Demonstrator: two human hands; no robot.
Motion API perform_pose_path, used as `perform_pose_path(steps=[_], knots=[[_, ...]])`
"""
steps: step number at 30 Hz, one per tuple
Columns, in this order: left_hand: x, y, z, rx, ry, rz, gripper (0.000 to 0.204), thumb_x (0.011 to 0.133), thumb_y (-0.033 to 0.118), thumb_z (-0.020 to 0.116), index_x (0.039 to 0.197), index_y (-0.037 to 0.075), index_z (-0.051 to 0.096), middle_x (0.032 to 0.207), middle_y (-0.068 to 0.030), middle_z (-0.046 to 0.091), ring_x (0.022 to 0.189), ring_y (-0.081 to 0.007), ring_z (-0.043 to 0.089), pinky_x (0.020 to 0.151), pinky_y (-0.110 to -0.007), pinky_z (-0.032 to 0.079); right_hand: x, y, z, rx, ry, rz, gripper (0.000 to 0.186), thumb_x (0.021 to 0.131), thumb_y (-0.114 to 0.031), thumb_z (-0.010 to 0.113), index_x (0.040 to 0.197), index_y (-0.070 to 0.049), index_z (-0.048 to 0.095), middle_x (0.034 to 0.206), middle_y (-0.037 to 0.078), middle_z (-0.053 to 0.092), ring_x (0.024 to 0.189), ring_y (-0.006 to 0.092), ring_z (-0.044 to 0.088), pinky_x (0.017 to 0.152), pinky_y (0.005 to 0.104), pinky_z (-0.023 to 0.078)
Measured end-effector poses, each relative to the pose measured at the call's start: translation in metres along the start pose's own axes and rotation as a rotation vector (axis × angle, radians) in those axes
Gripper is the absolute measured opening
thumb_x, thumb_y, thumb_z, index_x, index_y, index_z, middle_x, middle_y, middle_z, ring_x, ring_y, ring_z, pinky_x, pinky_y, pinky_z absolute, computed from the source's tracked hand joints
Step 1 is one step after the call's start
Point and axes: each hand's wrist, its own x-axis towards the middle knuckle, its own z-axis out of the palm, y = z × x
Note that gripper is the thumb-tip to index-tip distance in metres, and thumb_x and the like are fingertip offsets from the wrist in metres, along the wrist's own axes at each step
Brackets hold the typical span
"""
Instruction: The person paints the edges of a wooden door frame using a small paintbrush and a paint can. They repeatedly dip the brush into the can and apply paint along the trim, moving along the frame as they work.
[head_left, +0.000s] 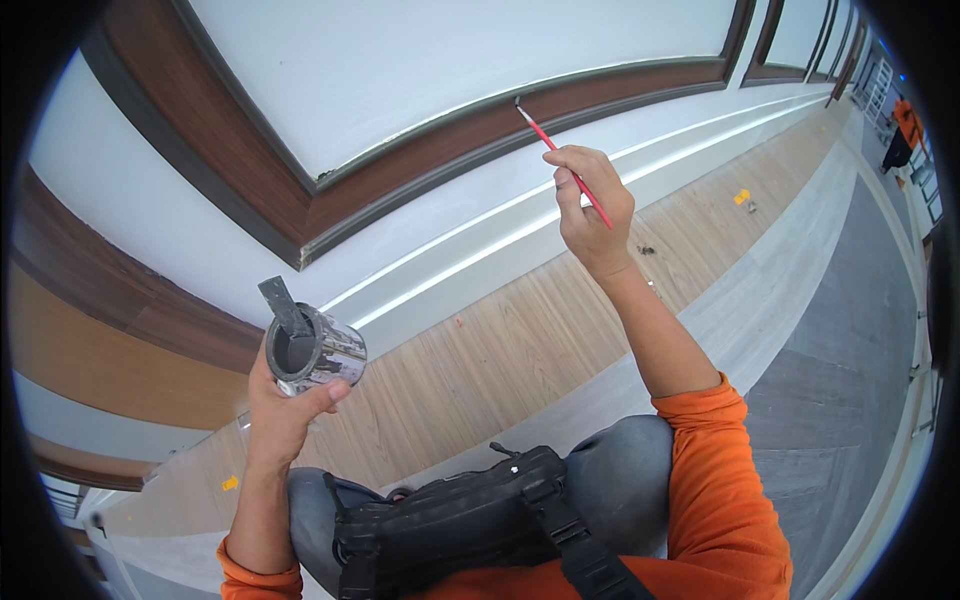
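My left hand (290,405) grips a small metal can (330,355) smeared with paint, holding dark grey paint and a flat, grey-coated stick (280,300) leaning out of it. My right hand (595,205) pinches a thin red paintbrush (550,140), whose dark tip touches or lies very near the grey edging (450,120) at the inner side of a brown wood frame (400,160) around a white wall panel (450,45).
A white skirting (500,240) runs along the wall above light wood-look flooring (450,400), bordered by grey flooring (820,350). My bent knees and black bag (450,510) are below. At far right stand a person in orange (900,130) and a white ladder (878,95).
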Motion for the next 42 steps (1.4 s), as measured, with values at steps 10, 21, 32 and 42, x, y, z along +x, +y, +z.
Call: perform_pose_path(steps=[10, 21, 32, 42], knots=[[-0.005, 0.0, 0.002, 0.015, 0.008, -0.013, 0.076, 0.068, 0.006, 0.096, 0.135, 0.003, 0.06, 0.105, -0.0068, 0.073, 0.083, -0.0124, 0.07, 0.057, -0.025, 0.055, 0.0, 0.006, -0.006, 0.077, 0.137, 0.233, 0.021, 0.097, 0.004, 0.063, 0.112, -0.006, 0.074, 0.105, 0.008, 0.073, 0.079, 0.0133, 0.069, 0.063, 0.0271, 0.054], [-0.01, -0.002, -0.003, 0.019, -0.006, -0.001, 0.076, 0.068, 0.008, 0.096, 0.136, 0.003, 0.061, 0.107, -0.0072, 0.073, 0.084, -0.0125, 0.07, 0.058, -0.024, 0.056, -0.003, -0.004, -0.002, -0.004, 0.049, 0.065, 0.023, 0.093, 0.006, 0.065, 0.11, -0.007, 0.074, 0.104, 0.009, 0.074, 0.078, 0.016, 0.07, 0.062, 0.0274, 0.056], [-0.013, 0.0, -0.005, 0.017, -0.007, -0.001, 0.077, 0.067, 0.009, 0.096, 0.135, 0.003, 0.061, 0.107, -0.0071, 0.073, 0.083, -0.0124, 0.069, 0.058, -0.025, 0.055, -0.004, -0.008, -0.001, 0.049, 0.035, 0.129, 0.02, 0.097, 0.003, 0.064, 0.112, -0.005, 0.074, 0.104, 0.009, 0.075, 0.083, 0.0143, 0.072, 0.065, 0.0265, 0.057], [-0.016, -0.003, -0.009, 0.016, -0.006, -0.007, 0.077, 0.066, 0.01, 0.097, 0.134, 0.002, 0.061, 0.104, -0.0068, 0.073, 0.081, -0.0123, 0.068, 0.058, -0.025, 0.054, 0.003, -0.015, -0.003, 0.307, 0.151, 0.49, 0.022, 0.109, -0.016, 0.059, 0.12, -0.004, 0.072, 0.105, 0.006, 0.076, 0.083, 0.0109, 0.071, 0.06, 0.0227, 0.051]])
